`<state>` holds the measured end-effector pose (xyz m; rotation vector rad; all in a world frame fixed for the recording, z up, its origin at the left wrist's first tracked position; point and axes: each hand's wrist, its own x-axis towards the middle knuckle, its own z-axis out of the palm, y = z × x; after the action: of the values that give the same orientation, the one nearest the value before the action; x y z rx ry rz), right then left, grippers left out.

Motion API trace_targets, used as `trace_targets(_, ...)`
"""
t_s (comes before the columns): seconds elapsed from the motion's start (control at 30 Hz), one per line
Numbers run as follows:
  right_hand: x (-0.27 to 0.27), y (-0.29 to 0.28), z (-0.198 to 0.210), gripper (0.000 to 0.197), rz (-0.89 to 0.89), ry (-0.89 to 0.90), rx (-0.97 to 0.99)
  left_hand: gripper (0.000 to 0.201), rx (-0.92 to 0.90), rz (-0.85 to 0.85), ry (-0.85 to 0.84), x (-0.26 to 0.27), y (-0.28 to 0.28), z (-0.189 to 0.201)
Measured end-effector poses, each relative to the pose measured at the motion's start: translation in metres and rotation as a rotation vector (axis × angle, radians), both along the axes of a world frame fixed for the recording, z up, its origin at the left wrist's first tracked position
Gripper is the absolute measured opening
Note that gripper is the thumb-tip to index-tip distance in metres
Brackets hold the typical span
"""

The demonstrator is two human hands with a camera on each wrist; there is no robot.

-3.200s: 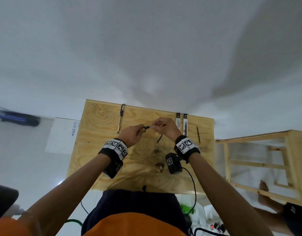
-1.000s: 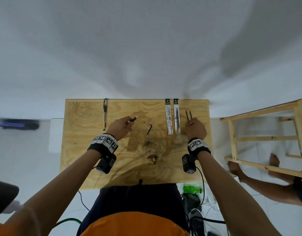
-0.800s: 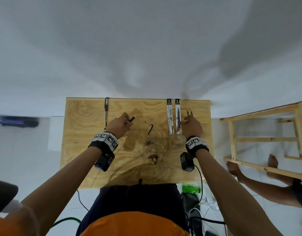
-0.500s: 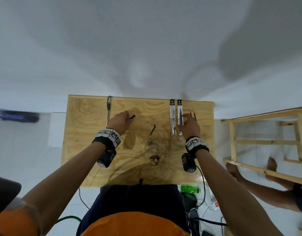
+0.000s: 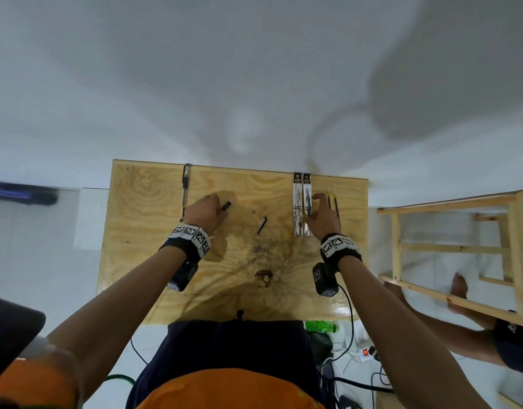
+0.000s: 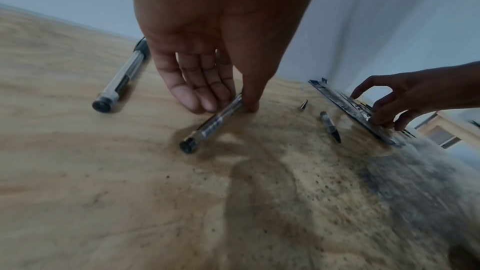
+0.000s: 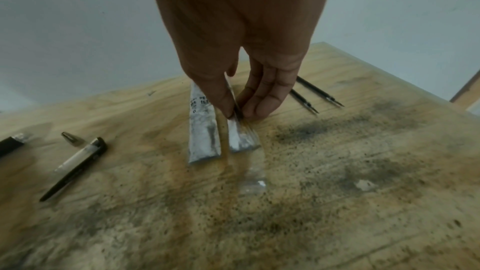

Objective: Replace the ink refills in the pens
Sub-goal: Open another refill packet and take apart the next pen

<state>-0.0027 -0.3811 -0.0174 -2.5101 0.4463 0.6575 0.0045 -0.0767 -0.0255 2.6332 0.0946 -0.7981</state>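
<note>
On the wooden table [image 5: 142,231], the left hand [image 6: 207,73] pinched an empty pen tube [image 6: 211,124] lying flat, while the right hand [image 7: 241,73] pinched one refill packet [image 7: 240,130] beside two loose refills [image 7: 311,98].

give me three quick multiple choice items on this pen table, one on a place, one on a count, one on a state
1. Where do the two loose refills lie?
A. right of the packets
B. left of the whole pen
C. on the floor

2. How many refill packets are on the table?
A. one
B. two
C. four

3. What is the right hand doing?
A. resting flat on the table
B. pinching a packet
C. holding a whole pen

Key:
1 A: in the head view they lie just right of the packets, by the right hand.
2 B: two silver packets lie side by side.
3 B: thumb and fingers pinch the right packet, while the left hand holds the clear barrel.
</note>
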Motion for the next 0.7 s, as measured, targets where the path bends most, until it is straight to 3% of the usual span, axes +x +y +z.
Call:
trace_targets(0.3, 0.001, 0.008, 0.008, 0.051, -0.060, 0.082, 0.019, 0.033, -0.003, -0.008, -0.030, -0.006, 0.005, 0.011)
trace_targets(0.47, 0.000, 0.009, 0.015, 0.018, -0.077, 0.062, 0.036, 0.031, -0.085, -0.001, -0.164, -0.010, 0.009, 0.017)
trace_targets(0.57, -0.003, 0.010, 0.020, 0.012, -0.158, 0.012, 0.132, 0.024, -0.176, -0.004, -0.212, -0.013, 0.003, 0.025)
trace_targets(0.7, -0.004, 0.023, 0.035, 0.013, -0.282, -0.010, 0.331, 0.017, -0.299, -0.001, -0.118, -0.020, -0.013, 0.033)
